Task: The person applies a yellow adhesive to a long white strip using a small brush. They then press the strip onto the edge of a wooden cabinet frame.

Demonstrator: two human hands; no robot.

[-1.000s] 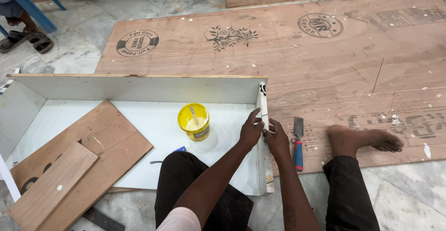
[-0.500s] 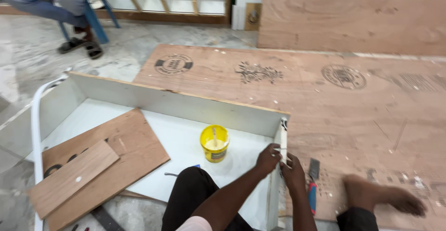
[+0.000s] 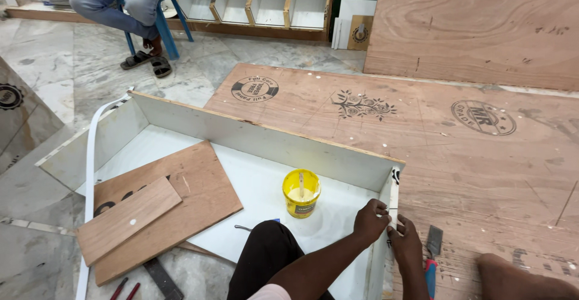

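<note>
While pinching a white strip (image 3: 394, 198) against the end wall (image 3: 381, 258) of a white box (image 3: 253, 140) at five o'clock, both grips closing narrow on it: left hand (image 3: 370, 220) from inside, right hand (image 3: 406, 245) from outside. Standing at the left hand's nine o'clock, a yellow tub (image 3: 301, 193). Lying at the right hand's three o'clock on plywood (image 3: 482, 173), a chisel (image 3: 432, 256). Resting at eight o'clock inside the box, two boards (image 3: 181, 197).

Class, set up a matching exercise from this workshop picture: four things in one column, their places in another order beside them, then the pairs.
1. yellow plastic glue tub
2. red-handled chisel
3. small plywood offcut
4. blue plastic stool

A. under a seated person
B. on the plywood sheet, right of the hands
C. inside the white box
D. on a larger plywood piece

1-C, 2-B, 3-D, 4-A
</note>
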